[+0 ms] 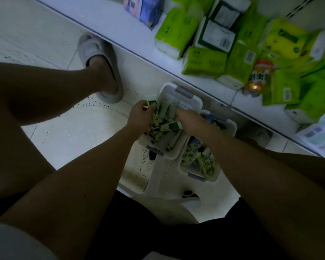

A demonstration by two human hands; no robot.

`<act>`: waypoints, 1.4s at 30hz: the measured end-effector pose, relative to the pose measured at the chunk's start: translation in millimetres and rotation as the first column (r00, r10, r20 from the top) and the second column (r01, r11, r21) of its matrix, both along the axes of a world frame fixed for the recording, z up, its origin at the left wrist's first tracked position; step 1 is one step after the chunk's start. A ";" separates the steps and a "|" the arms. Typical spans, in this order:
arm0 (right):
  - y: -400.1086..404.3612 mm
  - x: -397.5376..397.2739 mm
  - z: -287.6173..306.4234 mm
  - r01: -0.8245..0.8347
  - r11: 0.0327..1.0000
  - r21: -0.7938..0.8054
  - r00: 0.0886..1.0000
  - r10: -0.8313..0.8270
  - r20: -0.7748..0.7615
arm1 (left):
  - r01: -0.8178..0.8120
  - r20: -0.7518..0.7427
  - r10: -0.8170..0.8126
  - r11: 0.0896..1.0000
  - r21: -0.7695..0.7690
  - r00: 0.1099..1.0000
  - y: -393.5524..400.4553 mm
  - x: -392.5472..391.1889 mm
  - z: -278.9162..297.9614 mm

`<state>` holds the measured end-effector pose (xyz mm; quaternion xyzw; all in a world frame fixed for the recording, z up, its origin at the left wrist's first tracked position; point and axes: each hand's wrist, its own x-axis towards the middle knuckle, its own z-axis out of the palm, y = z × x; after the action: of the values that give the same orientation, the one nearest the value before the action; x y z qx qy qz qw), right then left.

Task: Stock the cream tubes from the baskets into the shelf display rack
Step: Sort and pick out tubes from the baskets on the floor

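Down at the frame's centre, both hands dig into the white plastic basket (178, 94) of green-and-white cream tubes (167, 109): the left hand (141, 114) curls round several, the right hand (190, 121) pinches one boxed tube (172, 126). Gathering is under way; next, I judge, comes lifting them toward a rack not visible. At five o'clock sits a second white basket (199, 162) on pale speckled floor tiles (68, 132); green tissue packs (204, 62) line the white shelf (109, 25) at one o'clock.

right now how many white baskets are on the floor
2, maybe more hidden: one basket under both hands beside the shelf, another basket nearer, right of it.
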<state>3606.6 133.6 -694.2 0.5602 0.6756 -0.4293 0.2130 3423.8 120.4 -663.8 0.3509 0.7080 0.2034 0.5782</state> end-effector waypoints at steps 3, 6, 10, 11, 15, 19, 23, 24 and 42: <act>0.8 13.3 50.7 0.144 0.970 0.196 0.989 -0.134 -0.064 | 0.066 0.034 -0.068 0.996 0.065 0.997 12.8 0.7 22.5; 5.9 26.6 101.3 0.171 0.963 0.208 0.983 -0.152 -0.102 | 0.126 0.116 -0.143 0.982 0.141 0.983 32.1 8.2 57.6; 4.6 43.7 163.6 0.246 0.920 0.304 0.968 -0.216 -0.129 | 0.235 0.150 -0.286 0.928 0.288 0.946 55.5 20.4 116.1; 3.4 48.7 178.5 0.265 0.915 0.303 0.962 -0.229 -0.150 | 0.273 0.130 -0.327 0.907 0.320 0.936 60.1 22.2 132.6; -2.8 66.3 246.7 0.278 0.887 0.369 0.956 -0.220 -0.193 | 0.450 0.039 -0.506 0.798 0.402 0.862 70.7 28.9 199.0; -7.6 78.2 315.7 0.225 0.780 0.584 0.972 -0.142 -0.186 | 0.515 0.007 -0.600 0.693 0.505 0.800 67.4 43.5 264.0; -9.0 81.1 372.4 0.378 0.695 0.612 0.911 -0.160 -0.381 | 0.538 -0.029 -0.658 0.590 0.602 0.753 71.3 56.5 327.9; -9.0 80.9 385.3 0.436 0.661 0.612 0.880 -0.169 -0.444 | 0.519 -0.025 -0.652 0.578 0.629 0.758 75.5 58.8 343.9; -64.7 98.1 160.6 0.690 0.694 0.206 0.723 -0.651 -0.229 | 0.275 0.175 -0.322 0.930 0.245 0.931 2.7 39.3 155.2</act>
<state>3704.7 68.9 -533.6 0.7610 0.4902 -0.4161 -0.0866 3463.1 123.1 -508.6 0.4921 0.5538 0.2249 0.6329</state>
